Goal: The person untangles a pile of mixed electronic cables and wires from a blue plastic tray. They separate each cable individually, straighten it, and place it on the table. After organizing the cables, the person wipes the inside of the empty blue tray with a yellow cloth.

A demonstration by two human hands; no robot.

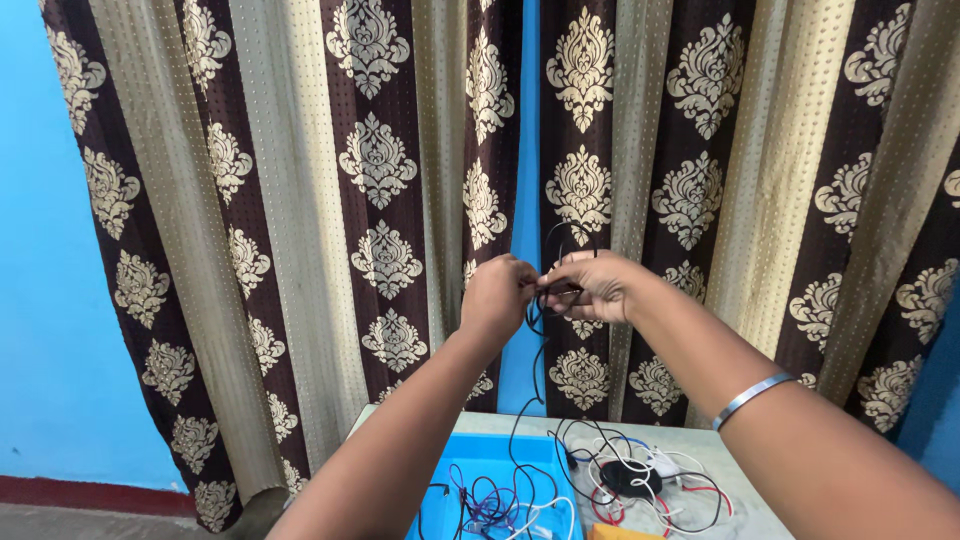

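Down close, a blue tray [480, 455] of tangled wires [620, 485]; farther out, left hand [497, 295] and right hand [590, 285] pinched together on a black cable [537, 345] hanging straight down between them, before patterned curtains [380, 160].

The cable [533, 330] is thin and black. Its upper part is held up in the air in front of the curtains, pinched between the left hand [497, 295] and the right hand [590, 285], which meet at about the same height. Above the fingers it rises in a small narrow loop; between the two hands it is bunched into a short dark bundle. Below the hands it hangs down loose, bending slightly, and runs to the table, where its lower end is lost among other wires; where it ends cannot be told. Both hands are closed around it with fingertips together, the left in a loose fist, the right with knuckles up.
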